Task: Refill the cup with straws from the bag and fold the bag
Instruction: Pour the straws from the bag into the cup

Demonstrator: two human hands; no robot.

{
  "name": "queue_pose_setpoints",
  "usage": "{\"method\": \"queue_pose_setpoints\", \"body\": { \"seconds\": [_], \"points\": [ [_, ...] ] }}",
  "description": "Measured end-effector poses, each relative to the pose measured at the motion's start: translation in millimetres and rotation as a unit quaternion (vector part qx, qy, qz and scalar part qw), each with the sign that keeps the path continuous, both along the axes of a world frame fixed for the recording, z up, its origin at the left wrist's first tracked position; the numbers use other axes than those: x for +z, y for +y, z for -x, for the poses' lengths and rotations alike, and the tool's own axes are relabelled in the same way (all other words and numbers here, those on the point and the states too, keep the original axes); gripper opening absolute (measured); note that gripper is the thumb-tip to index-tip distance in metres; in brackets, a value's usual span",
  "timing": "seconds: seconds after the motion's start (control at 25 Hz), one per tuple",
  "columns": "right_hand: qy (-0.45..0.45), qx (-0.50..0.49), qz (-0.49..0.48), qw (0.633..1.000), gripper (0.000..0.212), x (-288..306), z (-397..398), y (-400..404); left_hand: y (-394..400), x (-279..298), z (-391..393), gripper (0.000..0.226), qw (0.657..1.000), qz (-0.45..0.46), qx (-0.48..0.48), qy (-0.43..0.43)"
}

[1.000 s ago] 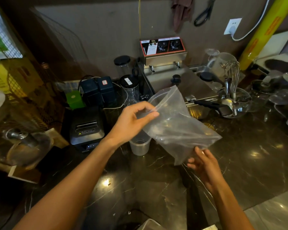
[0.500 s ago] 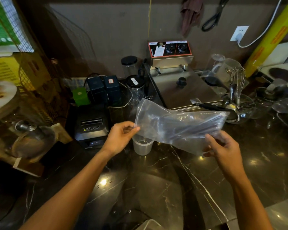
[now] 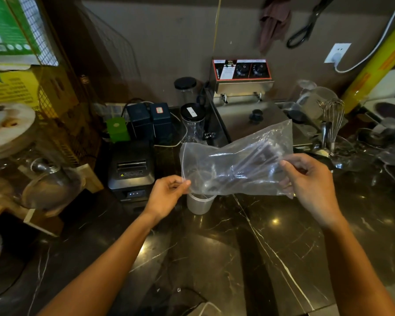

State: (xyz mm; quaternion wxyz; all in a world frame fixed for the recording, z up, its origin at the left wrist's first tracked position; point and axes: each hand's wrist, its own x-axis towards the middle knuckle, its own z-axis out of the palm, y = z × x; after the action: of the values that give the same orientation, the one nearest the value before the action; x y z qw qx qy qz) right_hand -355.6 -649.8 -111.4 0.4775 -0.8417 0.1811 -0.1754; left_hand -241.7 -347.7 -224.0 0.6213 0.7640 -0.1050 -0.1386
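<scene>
A clear plastic bag [image 3: 228,163] hangs stretched sideways above the dark marble counter, with several dark straws [image 3: 258,160] lying inside it. My left hand [image 3: 167,195] pinches the bag's lower left corner. My right hand [image 3: 310,179] grips the bag's right end. Directly under the bag's left part stands a small translucent cup [image 3: 200,202]; its rim is partly hidden by the bag, and I cannot tell what is in it.
A black receipt printer [image 3: 131,167] stands left of the cup. A steel fryer [image 3: 244,99] with a red control panel is behind the bag. A whisk in a glass bowl [image 3: 333,133] sits at the right. Wire racks and boxes [image 3: 21,92] crowd the left side.
The bag went from hanging steeply with its open end up to lying almost level. My left hand dropped to the lower left corner; my right hand rose and closed on the right end.
</scene>
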Motion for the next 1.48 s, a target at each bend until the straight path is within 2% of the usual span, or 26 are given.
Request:
{"method": "queue_pose_setpoints", "body": {
  "seconds": [0.24, 0.6, 0.8, 1.0, 1.2, 1.48],
  "points": [
    [-0.029, -0.006, 0.062, 0.998, 0.012, 17, -20, -7, -2, -5, -1, 0.018, 0.999, -0.045, -0.013, 0.000],
    [-0.073, 0.034, 0.093, 0.992, 0.011, 46, -41, 5, -12, -13, 4, 0.024, 0.997, -0.071, -0.020, 0.013],
    [-0.095, 0.054, 0.104, 0.989, 0.010, 68, -60, 21, -11, -7, 9, 0.026, 0.999, -0.053, -0.010, 0.005],
    [-0.107, 0.094, 0.186, 0.972, 0.010, 91, -66, 37, -7, -1, 19, 0.024, 0.999, -0.021, -0.021, 0.017],
    [-0.142, 0.070, 0.233, 0.959, 0.014, 108, -63, 43, -12, 10, 22, 0.026, 1.000, 0.005, -0.022, 0.003],
    [-0.111, 0.112, 0.267, 0.951, 0.017, 119, -82, 53, -17, 3, 27, 0.030, 0.999, 0.043, 0.009, 0.021]
  ]
}}
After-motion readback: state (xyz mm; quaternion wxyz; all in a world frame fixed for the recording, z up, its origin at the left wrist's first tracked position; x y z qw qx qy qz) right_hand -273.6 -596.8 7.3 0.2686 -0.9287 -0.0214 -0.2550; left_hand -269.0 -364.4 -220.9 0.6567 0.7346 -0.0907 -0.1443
